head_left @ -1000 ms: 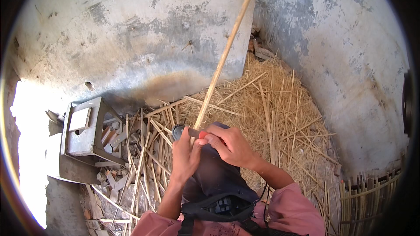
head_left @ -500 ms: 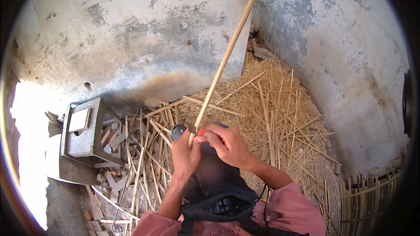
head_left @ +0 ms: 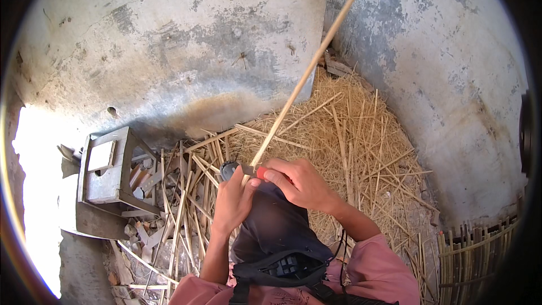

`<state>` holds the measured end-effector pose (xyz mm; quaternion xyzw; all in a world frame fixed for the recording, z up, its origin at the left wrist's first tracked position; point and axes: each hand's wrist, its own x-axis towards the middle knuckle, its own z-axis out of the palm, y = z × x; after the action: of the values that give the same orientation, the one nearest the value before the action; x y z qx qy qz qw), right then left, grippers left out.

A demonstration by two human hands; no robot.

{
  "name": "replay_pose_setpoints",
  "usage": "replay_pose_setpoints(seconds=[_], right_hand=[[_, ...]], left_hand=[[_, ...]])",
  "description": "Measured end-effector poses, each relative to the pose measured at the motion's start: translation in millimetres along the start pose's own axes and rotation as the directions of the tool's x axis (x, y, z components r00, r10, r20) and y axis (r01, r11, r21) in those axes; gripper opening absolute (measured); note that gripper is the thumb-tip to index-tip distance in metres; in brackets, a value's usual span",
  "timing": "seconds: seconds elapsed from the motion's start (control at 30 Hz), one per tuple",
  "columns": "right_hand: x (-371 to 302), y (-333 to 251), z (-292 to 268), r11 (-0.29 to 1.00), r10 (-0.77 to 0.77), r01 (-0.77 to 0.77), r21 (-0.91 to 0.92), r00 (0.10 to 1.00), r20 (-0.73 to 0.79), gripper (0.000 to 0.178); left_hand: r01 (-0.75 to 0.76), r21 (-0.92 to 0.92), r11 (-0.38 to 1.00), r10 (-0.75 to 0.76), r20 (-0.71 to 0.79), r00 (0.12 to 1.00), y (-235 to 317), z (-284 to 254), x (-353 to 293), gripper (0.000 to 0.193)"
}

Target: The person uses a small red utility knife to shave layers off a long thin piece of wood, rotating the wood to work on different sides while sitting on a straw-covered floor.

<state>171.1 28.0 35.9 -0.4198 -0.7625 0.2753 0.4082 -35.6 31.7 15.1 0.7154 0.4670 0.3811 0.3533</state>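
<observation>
A long, pale bamboo strip (head_left: 311,65) slants from my hands up and to the right, its far end near the top edge. My left hand (head_left: 232,200) is closed around its near end, above my dark trouser leg (head_left: 271,220). My right hand (head_left: 302,186) grips a knife by its red handle (head_left: 262,173). The short metal blade (head_left: 248,169) lies across the strip, between the two hands. Part of the handle is covered by my right fingers, and the strip's near tip is hidden in my left hand.
Shavings (head_left: 330,130) and loose strips cover the floor ahead and to the right. A worn wooden stool (head_left: 121,186) lies on its side at left, beside rubble. Weathered walls (head_left: 243,51) meet beyond the pile. A slatted bamboo panel (head_left: 480,251) stands at lower right.
The strip has swung, its far end moving right and its slant growing shallower. My left hand and forearm have shifted slightly left; the blade stays against the strip.
</observation>
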Motion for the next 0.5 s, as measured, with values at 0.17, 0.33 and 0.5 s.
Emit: replay_pose_setpoints(seconds=[0.17,0.33,0.5], right_hand=[[-3,-5,2,0.999,-0.036,0.036,-0.04,0.999,-0.007,0.026],[-6,-8,5,1.0,0.003,-0.003,0.006,1.0,-0.013,0.024],[-6,-7,8,0.999,0.04,-0.04,0.003,0.999,0.02,0.022]], left_hand=[[-0.074,0.073,0.995,0.071,0.05,0.996,0,-9,1,0.03],[-0.018,-0.021,1.0,0.02,0.096,0.995,2,-9,-2,0.033],[-0.037,-0.06,0.998,0.045,0.15,0.988,0,-12,-3,0.039]])
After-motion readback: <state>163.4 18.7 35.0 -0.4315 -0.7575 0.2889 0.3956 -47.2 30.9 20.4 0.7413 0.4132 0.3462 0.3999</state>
